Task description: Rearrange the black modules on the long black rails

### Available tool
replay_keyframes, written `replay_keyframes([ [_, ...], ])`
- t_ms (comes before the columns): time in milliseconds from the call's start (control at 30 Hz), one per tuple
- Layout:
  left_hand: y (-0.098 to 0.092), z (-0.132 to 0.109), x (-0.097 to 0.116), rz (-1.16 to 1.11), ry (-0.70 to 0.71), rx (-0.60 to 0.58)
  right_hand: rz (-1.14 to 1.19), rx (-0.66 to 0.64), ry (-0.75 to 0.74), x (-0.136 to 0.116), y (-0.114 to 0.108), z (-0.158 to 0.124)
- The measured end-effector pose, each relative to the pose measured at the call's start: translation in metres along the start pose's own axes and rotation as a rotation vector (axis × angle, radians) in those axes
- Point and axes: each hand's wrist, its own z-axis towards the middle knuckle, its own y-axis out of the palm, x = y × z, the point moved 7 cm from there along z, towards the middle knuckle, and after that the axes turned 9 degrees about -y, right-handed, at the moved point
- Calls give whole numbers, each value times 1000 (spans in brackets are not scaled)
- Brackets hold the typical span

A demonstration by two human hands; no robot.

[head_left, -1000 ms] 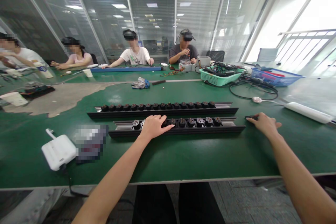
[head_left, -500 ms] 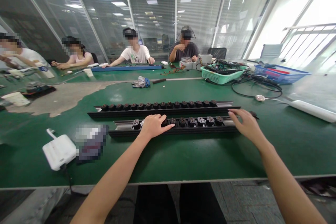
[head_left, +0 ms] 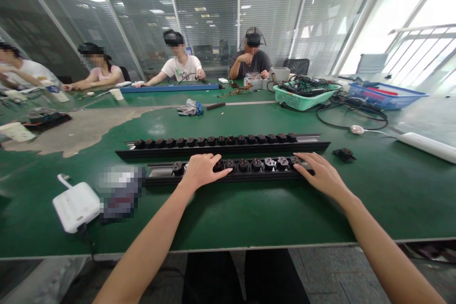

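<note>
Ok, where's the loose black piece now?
In the head view, the loose black piece lies on the green table, to the right of the right hand.

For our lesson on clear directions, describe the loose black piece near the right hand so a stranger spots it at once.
On the green table are two long black rails, one behind the other. Near their right ends, just past the right hand, lies the small loose black piece. Unlike the dark pieces lined up in the rails, it sits alone outside them.
</note>
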Motion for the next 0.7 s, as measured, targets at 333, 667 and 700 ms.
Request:
replay_keyframes([
  [333,-3,3,14,-25,0,6,-96,-7,6,-14,6,8],
  [667,4,3,19,-31,52,20,-30,79,60,-22,0,7],
  [700,4,3,19,-35,52,25,-28,78,66,-21,0,7],
])
